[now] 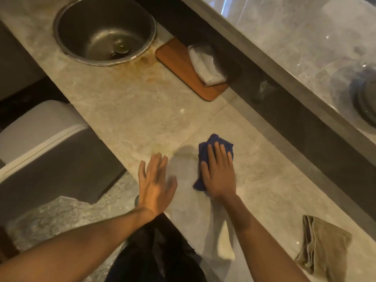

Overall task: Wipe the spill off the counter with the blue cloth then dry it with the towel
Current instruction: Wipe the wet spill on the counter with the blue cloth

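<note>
My right hand [218,171] lies flat, palm down, pressing the crumpled blue cloth [213,141] onto the pale marble counter [130,110]. The cloth shows above the fingers and at the left of the palm. A faint wet sheen, the spill [184,154], sits just left of the cloth. My left hand [155,182] hovers open at the counter's near edge, fingers spread, holding nothing. A folded tan towel [323,247] lies on the counter at the lower right, apart from both hands.
A round steel sink [67,23] is set in the counter at the top left. A wooden board [175,58] with a white cloth [205,64] on it lies beside it. A raised ledge [284,37] runs along the far side. A white-lidded bin [40,127] stands below left.
</note>
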